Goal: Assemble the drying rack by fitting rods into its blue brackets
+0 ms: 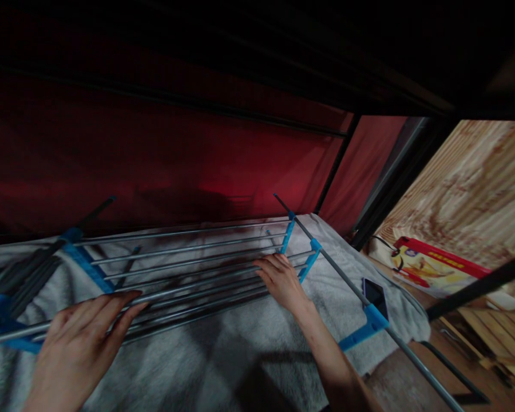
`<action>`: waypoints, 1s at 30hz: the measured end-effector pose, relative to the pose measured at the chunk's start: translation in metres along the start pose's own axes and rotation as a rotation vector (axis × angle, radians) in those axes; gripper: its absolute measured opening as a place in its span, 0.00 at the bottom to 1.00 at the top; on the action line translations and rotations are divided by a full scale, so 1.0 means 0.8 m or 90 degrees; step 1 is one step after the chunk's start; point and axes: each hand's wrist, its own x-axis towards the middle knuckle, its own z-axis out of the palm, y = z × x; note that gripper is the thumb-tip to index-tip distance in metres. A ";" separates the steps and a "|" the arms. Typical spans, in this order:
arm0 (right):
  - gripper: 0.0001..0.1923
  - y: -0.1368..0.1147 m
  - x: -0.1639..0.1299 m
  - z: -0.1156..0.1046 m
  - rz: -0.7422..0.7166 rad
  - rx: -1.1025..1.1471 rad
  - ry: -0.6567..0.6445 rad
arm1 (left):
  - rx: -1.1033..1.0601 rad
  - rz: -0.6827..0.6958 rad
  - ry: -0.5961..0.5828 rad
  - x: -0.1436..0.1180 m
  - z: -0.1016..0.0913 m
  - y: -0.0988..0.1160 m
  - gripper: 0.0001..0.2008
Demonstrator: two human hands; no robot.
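A shoe rack [184, 289] of grey metal tubes with blue plastic brackets stands on a grey blanket [197, 372]. My left hand [86, 337] is closed around a front tube at the left, its thumb beneath. Toward the right end, my right hand [278, 280] has its fingers curled over the tubes, with the fingertips partly hidden. A blue bracket [371, 323] sits low on the right upright, its inner end joined to no visible tube. Another blue bracket [0, 312] is at the left edge, beside my left hand. Several dark tubes [34, 274] appear behind it.
A phone [375, 294] lies on the blanket just beyond the right upright. Red cloth [189, 154] hangs behind, with dark bed-frame bars [339, 163] around and overhead. Outside the frame at the right are a red and yellow box [438, 266] and a wooden piece [498, 332].
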 end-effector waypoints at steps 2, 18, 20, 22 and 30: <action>0.13 0.000 0.000 0.001 -0.011 -0.012 0.004 | 0.033 0.028 0.012 0.005 -0.002 0.004 0.10; 0.16 0.004 -0.003 0.033 -0.187 -0.038 0.002 | 0.039 -0.069 -0.095 0.009 -0.032 0.060 0.10; 0.17 0.011 -0.004 0.034 -0.201 -0.042 0.000 | 0.032 -0.075 -0.102 0.010 -0.035 0.063 0.11; 0.18 0.016 -0.005 0.035 -0.211 -0.044 -0.004 | 0.037 -0.077 -0.106 0.012 -0.037 0.065 0.11; 0.20 0.018 -0.001 0.042 -0.241 -0.044 0.017 | 0.066 -0.081 -0.100 0.010 -0.035 0.066 0.12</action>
